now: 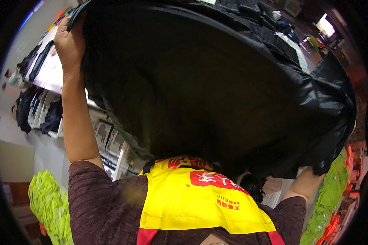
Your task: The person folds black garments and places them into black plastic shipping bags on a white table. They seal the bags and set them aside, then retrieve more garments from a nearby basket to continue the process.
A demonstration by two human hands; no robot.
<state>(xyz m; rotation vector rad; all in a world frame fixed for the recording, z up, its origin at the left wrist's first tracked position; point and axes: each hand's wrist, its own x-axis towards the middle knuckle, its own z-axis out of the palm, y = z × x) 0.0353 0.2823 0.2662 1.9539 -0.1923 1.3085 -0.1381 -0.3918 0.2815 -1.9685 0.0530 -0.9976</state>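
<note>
A large piece of shiny black sheet material [200,90], cloth or plastic, is spread out in the air in front of me and fills most of the view. At the upper left my left hand [70,41] is closed on its edge, with the arm stretched up and forward. My right arm reaches out to the lower right, where the wrist [310,179] passes behind the sheet's hanging edge. The sheet hides the fingers of my right hand. Its right side is creased and bulges outward.
A white table [53,67] with dark cloth pieces stands at the left, above a white basket [47,106] of dark cloth. Lime-green cloth is heaped at the lower left [49,204] and right [329,200]. More black material [241,14] lies beyond the sheet. I wear a yellow apron [192,204].
</note>
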